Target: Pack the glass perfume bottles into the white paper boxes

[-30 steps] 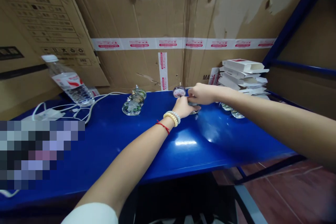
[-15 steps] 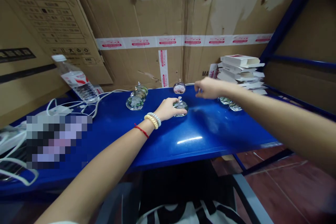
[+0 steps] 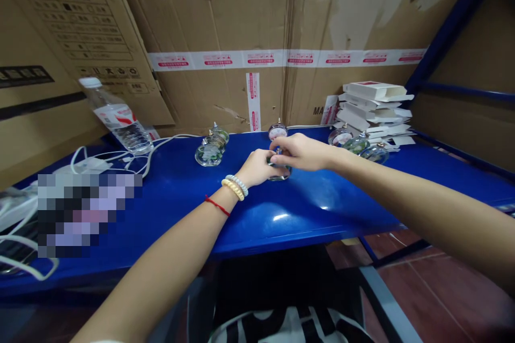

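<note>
My left hand [image 3: 259,167] is closed around a round glass bottle [image 3: 280,176] that stands on the blue table. Over the top of that bottle, my right hand [image 3: 298,152] has its thumb and fingers pinched together; what they hold is mostly hidden. Just behind stands a bottle with a pinkish label [image 3: 277,130]. Several greenish glass bottles [image 3: 208,154] are grouped left of my hands. To the right, partly behind my right forearm, are more bottles [image 3: 357,144].
White flat boxes [image 3: 372,110] are stacked at the back right. A plastic water bottle [image 3: 123,123] leans at the left beside white cables [image 3: 151,158]. Cardboard [image 3: 201,86] lines the back of the blue table [image 3: 257,225].
My right hand has moved left and toward me, onto the top of the bottle in my left hand. More of the bottles at the right now show. The view has shifted slightly.
</note>
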`<action>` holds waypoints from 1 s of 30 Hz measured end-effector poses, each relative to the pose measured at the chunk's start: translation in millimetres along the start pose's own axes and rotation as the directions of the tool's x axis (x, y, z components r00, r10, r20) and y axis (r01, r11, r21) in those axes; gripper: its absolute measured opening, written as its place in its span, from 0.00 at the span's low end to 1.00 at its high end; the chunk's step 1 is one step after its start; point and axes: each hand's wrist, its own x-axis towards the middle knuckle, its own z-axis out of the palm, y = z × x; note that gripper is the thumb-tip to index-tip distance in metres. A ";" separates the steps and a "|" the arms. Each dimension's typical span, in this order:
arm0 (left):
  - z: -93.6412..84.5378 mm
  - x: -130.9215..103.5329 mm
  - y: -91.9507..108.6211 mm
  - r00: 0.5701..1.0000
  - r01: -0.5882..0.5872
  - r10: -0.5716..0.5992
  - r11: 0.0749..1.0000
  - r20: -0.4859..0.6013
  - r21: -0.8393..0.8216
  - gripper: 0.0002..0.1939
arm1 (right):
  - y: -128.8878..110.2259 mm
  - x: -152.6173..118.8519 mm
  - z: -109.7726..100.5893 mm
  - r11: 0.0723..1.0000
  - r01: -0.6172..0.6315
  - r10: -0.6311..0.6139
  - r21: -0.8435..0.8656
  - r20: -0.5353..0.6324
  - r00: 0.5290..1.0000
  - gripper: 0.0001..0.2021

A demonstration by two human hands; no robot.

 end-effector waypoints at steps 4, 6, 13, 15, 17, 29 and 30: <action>1.2 -4.3 4.3 0.999 0.022 -0.020 0.999 -0.031 0.042 0.18 | -11.5 7.6 -34.0 0.998 0.039 -0.041 -0.055 -0.030 0.999 0.10; 0.7 -6.0 6.0 0.999 0.023 -0.019 0.996 -0.039 0.089 0.18 | -13.5 2.3 -76.0 0.999 -0.040 0.029 -0.020 -0.381 0.924 0.10; -7.5 -0.7 8.3 1.000 -0.015 0.015 0.978 -0.001 0.208 0.18 | -0.7 -3.8 -120.7 0.989 -0.146 0.130 0.004 -0.474 0.871 0.16; -12.6 4.1 8.0 1.000 -0.006 0.008 0.965 -0.008 0.260 0.18 | 17.7 6.0 -80.1 0.959 -0.283 0.261 -0.033 -0.294 0.919 0.14; -18.4 9.5 6.6 1.000 0.017 -0.009 0.948 -0.026 0.318 0.18 | 39.5 18.0 -37.2 0.943 -0.329 0.317 -0.056 -0.162 0.935 0.11; -26.0 17.2 -7.6 0.997 0.060 -0.049 0.971 -0.053 0.231 0.18 | 77.7 75.8 38.8 0.925 -0.375 0.379 -0.070 0.063 0.923 0.16; -25.6 17.0 -7.9 0.998 0.056 -0.045 0.971 -0.053 0.232 0.19 | 75.4 72.8 35.9 0.931 -0.358 0.362 -0.073 0.052 0.931 0.16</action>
